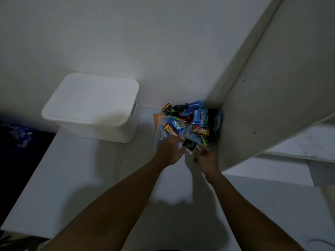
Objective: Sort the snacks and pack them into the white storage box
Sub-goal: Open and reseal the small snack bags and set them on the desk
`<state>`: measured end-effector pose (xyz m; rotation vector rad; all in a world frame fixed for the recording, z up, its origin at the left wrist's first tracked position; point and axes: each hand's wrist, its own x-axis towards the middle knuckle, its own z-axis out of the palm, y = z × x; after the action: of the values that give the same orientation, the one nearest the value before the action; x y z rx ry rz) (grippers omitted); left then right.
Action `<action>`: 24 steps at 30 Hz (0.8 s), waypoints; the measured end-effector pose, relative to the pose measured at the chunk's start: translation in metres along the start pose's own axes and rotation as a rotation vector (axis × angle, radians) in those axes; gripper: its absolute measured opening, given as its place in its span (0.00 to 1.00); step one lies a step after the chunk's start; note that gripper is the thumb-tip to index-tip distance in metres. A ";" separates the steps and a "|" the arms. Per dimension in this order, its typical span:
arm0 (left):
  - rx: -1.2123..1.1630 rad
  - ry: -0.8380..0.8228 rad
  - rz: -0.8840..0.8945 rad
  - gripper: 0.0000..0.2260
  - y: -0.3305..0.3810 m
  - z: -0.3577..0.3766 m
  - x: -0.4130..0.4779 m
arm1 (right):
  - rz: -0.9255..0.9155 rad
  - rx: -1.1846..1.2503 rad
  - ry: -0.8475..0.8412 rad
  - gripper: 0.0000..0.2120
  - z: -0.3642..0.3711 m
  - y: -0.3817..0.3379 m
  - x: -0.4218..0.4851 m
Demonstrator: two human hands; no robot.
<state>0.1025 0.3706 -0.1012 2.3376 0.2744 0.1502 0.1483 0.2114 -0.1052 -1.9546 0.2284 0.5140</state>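
Observation:
A pile of wrapped snacks (192,122), blue, red, yellow and dark packets, lies in the corner where the white table meets the wall. The white storage box (90,105) stands to the left of the pile with its lid on. My left hand (169,151) reaches into the near edge of the pile, fingers curled at a dark packet with a green edge (189,144). My right hand (205,158) is just right of it, fingers curled toward the same packet's green end. The frame is dim and whether either hand grips the packet is unclear.
The white table (81,178) runs toward me, with its left edge dropping to a dark floor. A slanted white panel (262,98) rises at the right of the pile. A dark blue heap (16,134) lies at far left.

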 end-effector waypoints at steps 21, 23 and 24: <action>0.037 0.029 -0.582 0.25 -0.057 -0.025 0.162 | -0.590 -0.512 0.028 0.10 0.031 -0.089 0.110; 0.039 -0.084 -0.592 0.20 -0.078 -0.029 0.167 | -0.615 -0.491 -0.075 0.10 0.044 -0.093 0.112; 0.056 -0.141 -0.565 0.17 -0.078 -0.033 0.167 | -0.597 -0.495 -0.132 0.10 0.051 -0.095 0.113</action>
<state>0.2463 0.4865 -0.1292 2.2178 0.8569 -0.3002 0.2729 0.3057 -0.0963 -2.3122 -0.6070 0.3121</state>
